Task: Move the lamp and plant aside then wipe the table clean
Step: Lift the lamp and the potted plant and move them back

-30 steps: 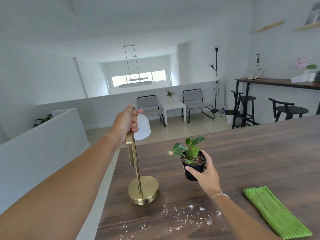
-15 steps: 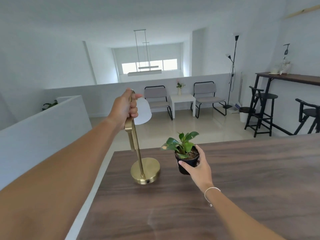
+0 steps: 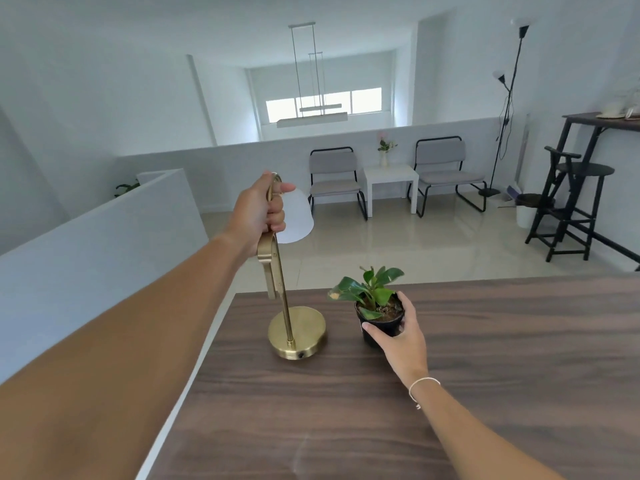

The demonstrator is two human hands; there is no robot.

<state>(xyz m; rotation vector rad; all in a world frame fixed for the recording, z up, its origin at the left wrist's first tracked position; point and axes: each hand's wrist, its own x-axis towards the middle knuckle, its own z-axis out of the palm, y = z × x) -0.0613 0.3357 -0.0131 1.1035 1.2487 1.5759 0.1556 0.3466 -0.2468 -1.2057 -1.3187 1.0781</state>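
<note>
A brass lamp (image 3: 297, 332) with a white shade stands with its round base near the far left corner of the dark wooden table (image 3: 485, 358). My left hand (image 3: 258, 214) grips the top of its stem, beside the shade. To the right of the lamp sits a small green plant in a black pot (image 3: 379, 315), close to the table's far edge. My right hand (image 3: 398, 336) is wrapped around the pot from the near side. The cloth and the white crumbs are out of view.
The table's left edge runs along a white half wall (image 3: 104, 258). Beyond the far edge lie a tiled floor, two grey chairs (image 3: 334, 178) flanking a white side table (image 3: 389, 183), a floor lamp and a black bar stool (image 3: 571, 206) at right.
Both hands have carried the lamp and the plant toward the table's far left corner. My view has tilted up, so the green cloth and the crumbs have dropped out of sight.
</note>
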